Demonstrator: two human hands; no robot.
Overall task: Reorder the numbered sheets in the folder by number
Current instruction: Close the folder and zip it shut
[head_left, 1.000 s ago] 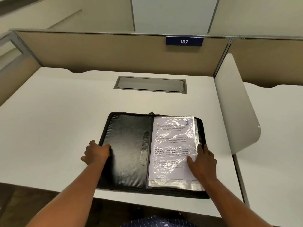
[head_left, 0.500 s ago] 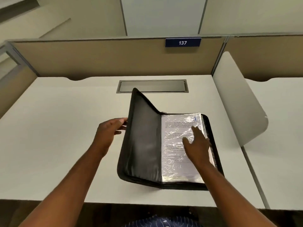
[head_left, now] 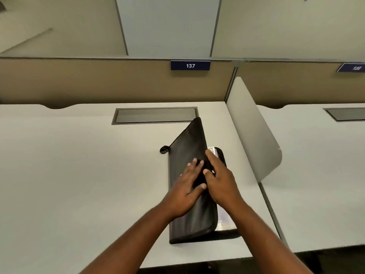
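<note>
**Folder cover nearly down, both hands on it**

Head view. Black zip folder (head_left: 194, 220) lies on the white desk (head_left: 79, 165), right of centre, near the white side divider (head_left: 253, 131). The spine runs along the folder's left side. The front cover is tilted over the right half and not flat: its far corner stands up towards the grey cable hatch (head_left: 156, 115), and its free edge is raised off the pages.

Sheets (head_left: 226, 221) are in glossy plastic sleeves inside the folder. Only a strip shows past the cover's free edge, plus a small piece at the far end. No number can be read on them here.

Left hand (head_left: 187, 186): lies flat on the outer face of the cover, fingers straight and spread, holding nothing.

Right hand (head_left: 222, 182): at the cover's free edge, touching the left hand. The thumb is on the outer face and the forefinger lies along the edge. The other fingers are hidden, so I cannot tell whether it pinches the cover or only rests on it.

The zip pull (head_left: 164, 149) lies on the desk at the folder's far left corner. The tan back partition (head_left: 98, 82) carries a blue plaque (head_left: 190, 65) reading 137.
</note>
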